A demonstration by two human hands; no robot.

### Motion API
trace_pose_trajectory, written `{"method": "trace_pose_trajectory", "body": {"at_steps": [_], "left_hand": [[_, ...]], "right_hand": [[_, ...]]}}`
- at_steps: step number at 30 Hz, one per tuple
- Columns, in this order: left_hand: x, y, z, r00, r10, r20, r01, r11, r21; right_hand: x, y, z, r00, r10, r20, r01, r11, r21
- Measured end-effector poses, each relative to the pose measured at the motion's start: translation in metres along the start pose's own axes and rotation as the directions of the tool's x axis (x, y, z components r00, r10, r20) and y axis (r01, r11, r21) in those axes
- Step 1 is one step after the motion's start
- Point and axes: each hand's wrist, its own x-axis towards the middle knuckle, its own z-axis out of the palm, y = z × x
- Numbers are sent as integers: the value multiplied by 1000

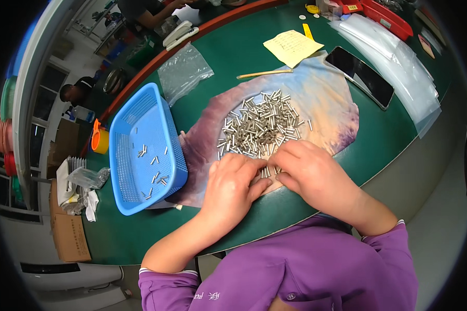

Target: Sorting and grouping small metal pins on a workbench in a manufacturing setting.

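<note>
A heap of small silver metal pins (262,119) lies on a tie-dyed cloth (342,111) of purple, blue and peach. At its near edge my two hands almost meet, fingers bent. My left hand (232,181) curls thumb and forefinger about a few upright pins (265,172) in the gap between the hands. From the other side my right hand (308,173) closes thumb and fingers on pins there too; its fingertips partly hide them. Left of the cloth stands a blue plastic basket (168,150) with several loose pins on its bottom.
Beyond the heap lie a gold-coloured pen (264,73), a yellow note (293,47) and a black-screened phone (360,76). Clear plastic bags (394,57) are stacked at the right, near a red tray (386,18). Another bag (184,70) and a stapler (180,35) lie far left. People sit beyond.
</note>
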Motion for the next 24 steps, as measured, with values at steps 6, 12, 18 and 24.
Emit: {"method": "trace_pose_trajectory", "body": {"at_steps": [6, 12, 18, 24], "left_hand": [[0, 0, 2, 999, -28, 16, 29, 997, -65], [-10, 9, -2, 986, -139, 96, 147, 986, -84], [-25, 6, -11, 999, -32, 32, 31, 999, 37], [-24, 6, -11, 998, -11, 65, 8, 999, 49]], "right_hand": [[1, 0, -2, 997, 69, 23, -71, 992, 105], [1, -3, -1, 997, 70, 45, -79, 968, 239], [-16, -6, -11, 997, 36, -66, -36, 999, -12], [-24, -14, -7, 996, 60, -72, -64, 996, -61]]}}
